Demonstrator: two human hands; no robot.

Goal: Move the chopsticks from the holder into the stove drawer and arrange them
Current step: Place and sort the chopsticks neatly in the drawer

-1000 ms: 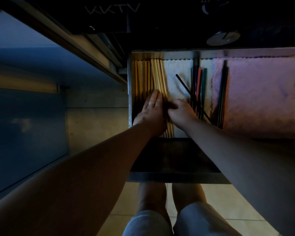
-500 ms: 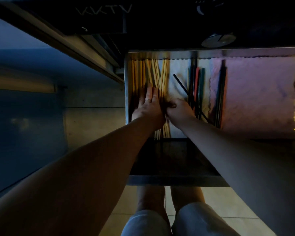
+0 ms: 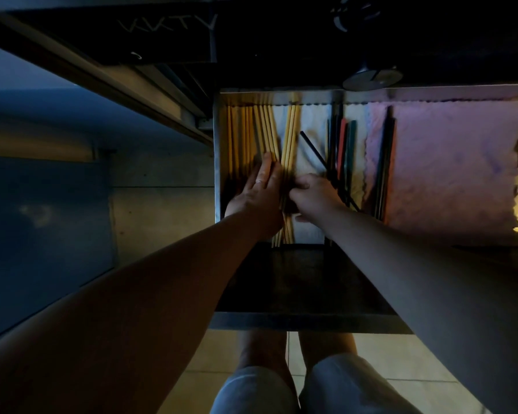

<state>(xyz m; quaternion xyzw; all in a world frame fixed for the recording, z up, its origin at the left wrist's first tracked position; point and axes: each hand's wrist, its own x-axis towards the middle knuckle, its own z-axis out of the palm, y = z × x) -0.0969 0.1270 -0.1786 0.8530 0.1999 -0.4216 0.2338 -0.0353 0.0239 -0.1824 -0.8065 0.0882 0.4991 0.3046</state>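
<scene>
The stove drawer point(image 3: 217, 162) stands pulled out below the dark stove front. Several yellow wooden chopsticks point(image 3: 245, 132) lie lengthwise at its left end, on a white cloth. My left hand point(image 3: 259, 192) lies flat on them with straight fingers. Beside it, my right hand point(image 3: 313, 197) pinches a small bundle of yellow chopsticks point(image 3: 290, 135) that leans slightly right of the others. A group of dark, red and green chopsticks point(image 3: 343, 144) lies further right, with one black chopstick point(image 3: 313, 149) lying askew. The holder is not in view.
A pink cloth point(image 3: 455, 162) lines the drawer's right part, with two dark chopsticks point(image 3: 386, 156) at its left edge. A stove knob point(image 3: 371, 79) sits above the drawer. The drawer's dark front panel point(image 3: 299, 282) juts toward my knees. A cabinet face runs along the left.
The bundle under my right hand has split from the left pile and swung its far ends to the right. My left hand has slid a little further into the drawer.
</scene>
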